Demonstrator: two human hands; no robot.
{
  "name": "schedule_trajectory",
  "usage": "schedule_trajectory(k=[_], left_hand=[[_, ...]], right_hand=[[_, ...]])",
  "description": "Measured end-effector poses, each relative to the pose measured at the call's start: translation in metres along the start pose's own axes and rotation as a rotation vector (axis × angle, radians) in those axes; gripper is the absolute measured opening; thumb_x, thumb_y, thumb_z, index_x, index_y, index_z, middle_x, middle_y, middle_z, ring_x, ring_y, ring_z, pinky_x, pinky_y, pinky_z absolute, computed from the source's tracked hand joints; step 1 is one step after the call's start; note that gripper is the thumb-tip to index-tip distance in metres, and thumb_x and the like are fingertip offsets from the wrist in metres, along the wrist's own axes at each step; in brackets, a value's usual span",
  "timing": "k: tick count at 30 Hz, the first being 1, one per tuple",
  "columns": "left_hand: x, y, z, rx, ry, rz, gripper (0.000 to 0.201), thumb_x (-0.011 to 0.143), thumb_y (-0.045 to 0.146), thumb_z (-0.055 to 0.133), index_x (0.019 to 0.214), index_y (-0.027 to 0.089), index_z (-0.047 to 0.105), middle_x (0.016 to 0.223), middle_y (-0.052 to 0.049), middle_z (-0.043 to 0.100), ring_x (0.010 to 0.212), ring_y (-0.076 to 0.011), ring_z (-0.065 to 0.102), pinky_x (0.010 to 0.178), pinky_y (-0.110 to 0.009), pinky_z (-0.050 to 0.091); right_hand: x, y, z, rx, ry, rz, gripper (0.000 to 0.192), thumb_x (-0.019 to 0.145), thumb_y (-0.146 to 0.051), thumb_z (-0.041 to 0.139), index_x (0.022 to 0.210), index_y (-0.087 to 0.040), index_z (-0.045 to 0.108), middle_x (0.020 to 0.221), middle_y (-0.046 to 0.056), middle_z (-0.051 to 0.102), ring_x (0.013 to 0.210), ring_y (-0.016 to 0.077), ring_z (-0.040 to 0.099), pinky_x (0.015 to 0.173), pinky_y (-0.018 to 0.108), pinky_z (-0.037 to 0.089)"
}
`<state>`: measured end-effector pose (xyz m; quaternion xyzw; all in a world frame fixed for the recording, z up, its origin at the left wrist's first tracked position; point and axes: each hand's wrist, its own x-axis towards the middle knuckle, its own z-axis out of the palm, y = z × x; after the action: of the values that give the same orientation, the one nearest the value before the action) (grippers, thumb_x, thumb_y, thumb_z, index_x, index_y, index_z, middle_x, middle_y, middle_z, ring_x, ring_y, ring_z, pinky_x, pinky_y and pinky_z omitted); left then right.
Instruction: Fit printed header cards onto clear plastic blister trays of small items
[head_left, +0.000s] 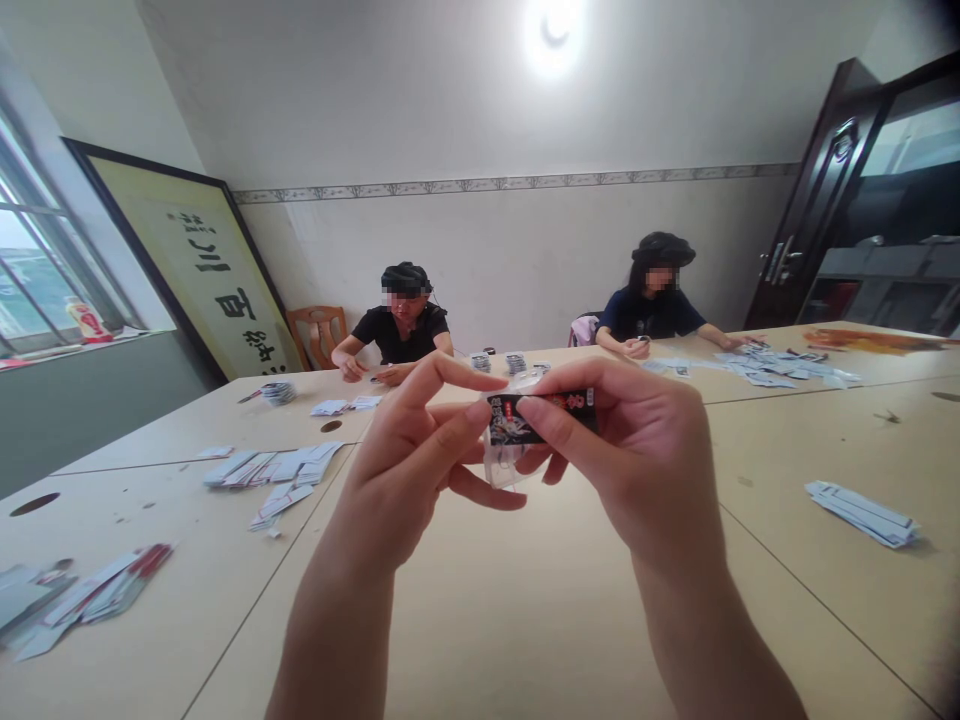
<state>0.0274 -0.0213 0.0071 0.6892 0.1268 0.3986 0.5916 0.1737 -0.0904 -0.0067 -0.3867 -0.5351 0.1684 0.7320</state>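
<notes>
I pinch a small black packet (541, 415) between my left hand (420, 465) and right hand (637, 455), raised above the table (525, 620). It seems half inside a clear sleeve (504, 465); sliding it further needs steady thumbs.

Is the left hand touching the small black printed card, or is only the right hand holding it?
Touching. The head view shows the left hand with a fingertip on the left end of the black printed card, while the right hand pinches it.
</notes>
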Motion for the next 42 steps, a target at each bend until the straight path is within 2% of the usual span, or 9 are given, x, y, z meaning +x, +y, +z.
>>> schedule_trajectory(k=[8, 15, 21, 30, 35, 40, 42], left_hand=[[0.000, -0.001, 0.001, 0.001, -0.003, 0.024, 0.019, 0.094, 0.034, 0.066, 0.104, 0.020, 0.056, 0.075, 0.000, 0.072, 0.078, -0.0211, 0.075, 0.058, -0.031, 0.068], [0.000, -0.003, 0.006, 0.024, 0.056, 0.053, 0.020, 0.094, 0.035, 0.067, 0.100, 0.020, 0.057, 0.074, 0.001, 0.071, 0.075, -0.0193, 0.075, 0.056, -0.031, 0.068], [0.001, -0.007, 0.010, 0.100, 0.139, 0.111, 0.018, 0.094, 0.037, 0.066, 0.097, 0.020, 0.059, 0.073, 0.002, 0.067, 0.069, -0.0162, 0.072, 0.053, -0.032, 0.068], [0.003, -0.013, 0.004, 0.279, 0.142, 0.233, 0.017, 0.097, 0.039, 0.061, 0.098, 0.022, 0.058, 0.077, 0.002, 0.066, 0.069, -0.0138, 0.070, 0.054, -0.029, 0.068], [0.002, -0.012, 0.007, 0.278, 0.161, 0.238, 0.018, 0.097, 0.039, 0.062, 0.097, 0.021, 0.057, 0.078, 0.002, 0.066, 0.070, -0.0137, 0.069, 0.054, -0.028, 0.068], [0.002, -0.010, 0.017, 0.252, 0.260, 0.227, 0.018, 0.096, 0.037, 0.062, 0.096, 0.020, 0.056, 0.069, 0.003, 0.064, 0.064, -0.0132, 0.067, 0.049, -0.024, 0.065], [0.003, -0.011, 0.016, 0.263, 0.246, 0.226, 0.019, 0.097, 0.038, 0.062, 0.097, 0.020, 0.057, 0.069, 0.002, 0.064, 0.064, -0.0130, 0.067, 0.049, -0.024, 0.066]], right_hand=[[0.000, 0.001, 0.000, 0.011, -0.003, -0.001, 0.007, 0.084, -0.016, 0.074, 0.080, -0.021, 0.072, 0.060, -0.004, 0.069, 0.050, 0.0132, 0.070, 0.044, 0.020, 0.056], [0.003, 0.003, 0.001, 0.016, -0.010, -0.027, 0.006, 0.084, -0.016, 0.074, 0.080, -0.020, 0.073, 0.062, -0.004, 0.069, 0.051, 0.0112, 0.069, 0.048, 0.018, 0.059], [0.004, 0.005, 0.000, 0.018, -0.010, -0.018, 0.005, 0.084, -0.017, 0.075, 0.080, -0.020, 0.073, 0.063, -0.003, 0.070, 0.052, 0.0132, 0.071, 0.046, 0.020, 0.058], [0.008, 0.008, 0.000, -0.037, -0.006, -0.003, 0.006, 0.084, -0.021, 0.075, 0.080, -0.019, 0.071, 0.062, -0.003, 0.068, 0.051, 0.0127, 0.068, 0.045, 0.021, 0.054], [0.009, 0.008, -0.001, -0.050, -0.031, 0.013, 0.008, 0.086, -0.024, 0.074, 0.082, -0.019, 0.069, 0.063, -0.004, 0.067, 0.052, 0.0120, 0.067, 0.044, 0.020, 0.052], [0.009, 0.009, 0.001, -0.028, -0.029, 0.012, 0.009, 0.088, -0.025, 0.072, 0.082, -0.020, 0.067, 0.064, -0.004, 0.066, 0.052, 0.0117, 0.067, 0.042, 0.020, 0.048], [0.009, 0.010, 0.001, -0.032, -0.023, 0.010, 0.009, 0.087, -0.025, 0.073, 0.083, -0.020, 0.067, 0.065, -0.004, 0.067, 0.052, 0.0118, 0.067, 0.041, 0.020, 0.047]])
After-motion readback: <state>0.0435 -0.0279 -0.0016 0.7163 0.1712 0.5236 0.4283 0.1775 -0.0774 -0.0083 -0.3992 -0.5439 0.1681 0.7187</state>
